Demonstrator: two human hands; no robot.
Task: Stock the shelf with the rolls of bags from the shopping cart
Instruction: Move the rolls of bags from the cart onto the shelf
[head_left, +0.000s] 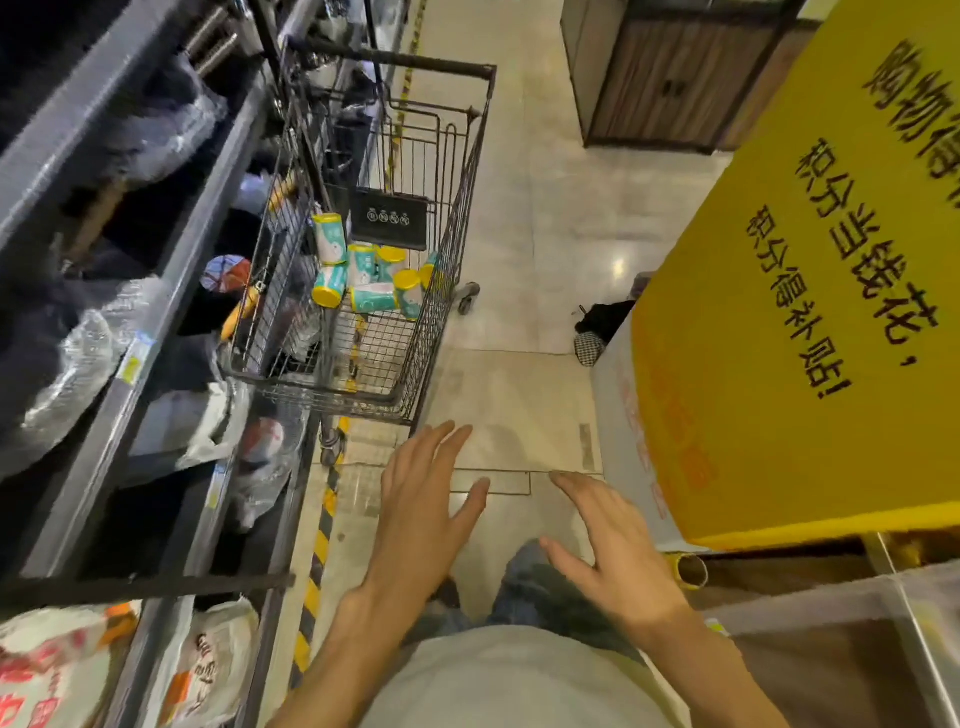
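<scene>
A wire shopping cart (447, 244) stands in the aisle ahead of me, beside the dark metal shelf (171, 291) on the left. Several rolls of bags (374, 297) with teal-and-white wrappers and yellow ends lie in the cart's basket. My left hand (421, 514) and my right hand (613, 551) hover over the floor in front of my body, below the cart's near end. Both have straight, spread fingers and hold nothing. Neither touches the cart.
The shelf tiers hold plastic-wrapped goods (88, 353) and printed bags (208, 670). A large yellow sign with black characters (810, 322) fills the right side. Yellow-black hazard tape (317, 566) runs along the shelf base. A wooden cabinet (680, 78) stands far back.
</scene>
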